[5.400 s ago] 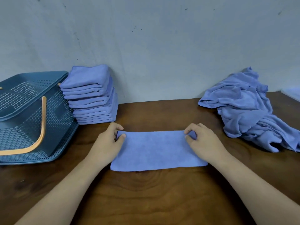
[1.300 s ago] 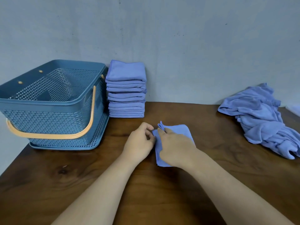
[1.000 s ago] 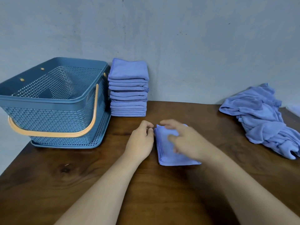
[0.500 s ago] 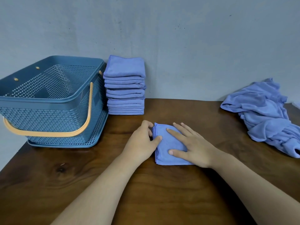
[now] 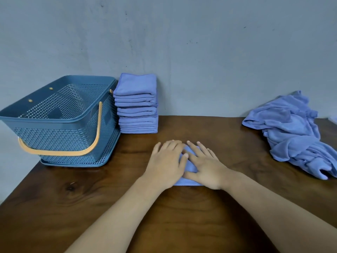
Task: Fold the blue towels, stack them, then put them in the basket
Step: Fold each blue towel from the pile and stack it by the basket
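Two hands press one folded towel (image 5: 190,164) flat on the table (image 5: 54,198), near its middle. The left hand (image 5: 166,161) covers the towel's left part and the right hand (image 5: 204,167) its right part. Both lie palm down with straight, spread fingers, gripping nothing. Only a strip of blue shows between them and along the near edge. The stack (image 5: 137,106) of folded towels stands against the wall, just beside the basket (image 5: 60,139). A loose pile (image 5: 295,132) lies at the far right, well apart from the hands.

This looks like the smoothing of a last fold before the towel goes onto the stack, and the pile suggests much of the task remains.

The cloth is soft and in several layers, so it may spring open once the palms lift. A pinch that catches only the top layers would let the lower ones drop and undo the fold, so the fingers need to get under the whole bundle. The stack is tall and its layers are uneven. A towel set off-centre or pushed on sideways could shift the upper layers or tip them toward the basket. Carrying such a tall stack later risks it splaying unless it is squeezed from both sides.
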